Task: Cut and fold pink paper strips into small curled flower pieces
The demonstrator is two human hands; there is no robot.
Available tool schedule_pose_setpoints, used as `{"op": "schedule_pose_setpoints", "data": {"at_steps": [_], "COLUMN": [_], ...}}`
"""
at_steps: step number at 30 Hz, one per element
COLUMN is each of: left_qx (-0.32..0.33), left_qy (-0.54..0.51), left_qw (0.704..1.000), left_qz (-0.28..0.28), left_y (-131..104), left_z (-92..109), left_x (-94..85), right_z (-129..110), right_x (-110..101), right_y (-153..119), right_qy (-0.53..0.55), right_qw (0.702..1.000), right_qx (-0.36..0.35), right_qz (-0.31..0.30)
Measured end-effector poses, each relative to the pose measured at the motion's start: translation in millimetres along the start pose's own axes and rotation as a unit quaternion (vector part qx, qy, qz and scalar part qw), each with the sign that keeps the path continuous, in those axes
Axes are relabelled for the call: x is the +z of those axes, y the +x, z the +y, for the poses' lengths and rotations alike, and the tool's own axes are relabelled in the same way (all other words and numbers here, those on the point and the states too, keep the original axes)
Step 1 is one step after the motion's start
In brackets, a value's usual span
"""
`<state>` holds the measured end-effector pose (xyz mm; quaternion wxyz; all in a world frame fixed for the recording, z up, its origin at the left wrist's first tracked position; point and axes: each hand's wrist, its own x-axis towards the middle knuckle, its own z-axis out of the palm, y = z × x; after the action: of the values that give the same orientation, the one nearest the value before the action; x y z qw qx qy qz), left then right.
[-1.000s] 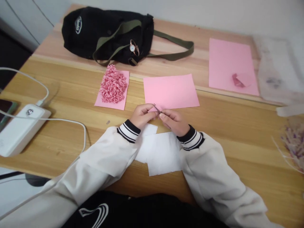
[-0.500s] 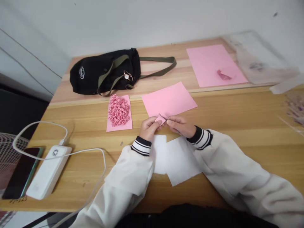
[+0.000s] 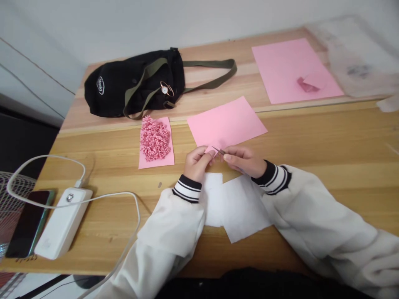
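My left hand (image 3: 199, 162) pinches a small piece of pink paper (image 3: 213, 149) between thumb and fingers, above the table. In my right hand (image 3: 245, 160) is a slim metal tool that looks like tweezers (image 3: 221, 151), its pointed end lying over the small paper. Most of the tool is hidden by the fingers. Just beyond both hands rests a larger sheet of pink paper (image 3: 227, 118). Below them, partly under my sleeves, lie white paper sheets (image 3: 246, 207). To the left, a heap of small pink curly pieces (image 3: 155, 139) sits on a pink card (image 3: 156, 163).
A black bag (image 3: 115, 89) with green straps and a wristwatch (image 3: 164, 89) on it lies at the back. Far right are another pink sheet (image 3: 280, 66) and a clear plastic bag (image 3: 355, 54). A white power bank (image 3: 64, 224), its cable and a phone (image 3: 29, 224) occupy the left.
The view has shifted slightly. The tool's tip, which stuck out past the small pink paper's far edge, now lies over the paper. Both hands keep their hold.
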<state>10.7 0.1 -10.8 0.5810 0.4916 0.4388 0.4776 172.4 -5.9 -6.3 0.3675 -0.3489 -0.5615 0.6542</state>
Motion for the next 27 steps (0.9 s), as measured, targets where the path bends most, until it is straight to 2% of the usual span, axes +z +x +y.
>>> {"op": "schedule_pose_setpoints", "data": {"at_steps": [4, 7, 14, 19, 27], "left_qx": [0.006, 0.005, 0.021, 0.024, 0.030], "left_qy": [0.013, 0.023, 0.031, 0.032, 0.045], "left_qw": [1.000, 1.000, 0.999, 0.999, 0.998], "left_qz": [-0.010, -0.016, -0.015, -0.022, -0.032], "left_y": [-0.1, -0.7, -1.3, -1.3, -1.7], "left_z": [0.9, 1.8, 1.1, 0.7, 1.9], "left_x": [-0.2, 0.0, 1.5, 1.2, 1.4], "right_z": [0.8, -2.0, 1.1, 6.1, -3.8], "right_x": [-0.9, -0.7, -1.3, -2.8, 0.9], "right_y": [0.0, -0.1, -0.1, 0.4, 0.2], "right_qy": [-0.005, -0.025, -0.018, -0.013, -0.032], "right_qw": [0.999, 0.999, 1.000, 1.000, 0.999], "right_qx": [-0.030, -0.038, -0.011, -0.016, -0.017], "right_qz": [-0.026, -0.022, -0.001, 0.001, 0.001]}}
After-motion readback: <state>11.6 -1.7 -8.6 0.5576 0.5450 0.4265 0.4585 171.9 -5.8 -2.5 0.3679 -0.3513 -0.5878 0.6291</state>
